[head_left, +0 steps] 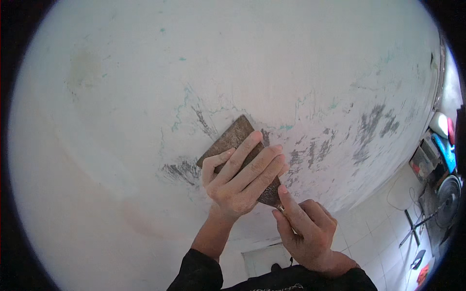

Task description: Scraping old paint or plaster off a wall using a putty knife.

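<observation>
From the left of the frame we saw a pale wall [111, 126]; left of centre it bore a dark scuffed patch [179, 170]; at the centre we saw the scraper [236, 130] aslant, its broad edge toward the upper left, though whether it touched the wall we could not tell; the left hand [235, 186] lay over its blade, fingers slightly spread; if those fingers slid, we judged, the blade could skid, or a tilt could make its corner gouge; lower right of centre, the right hand [313, 233] pinched the scraper's handle end between thumb and fingers; a loose pinch there, we thought, could let it twist; farther right we saw dark streaks [371, 128], then a fan [447, 196] at the edge.
</observation>
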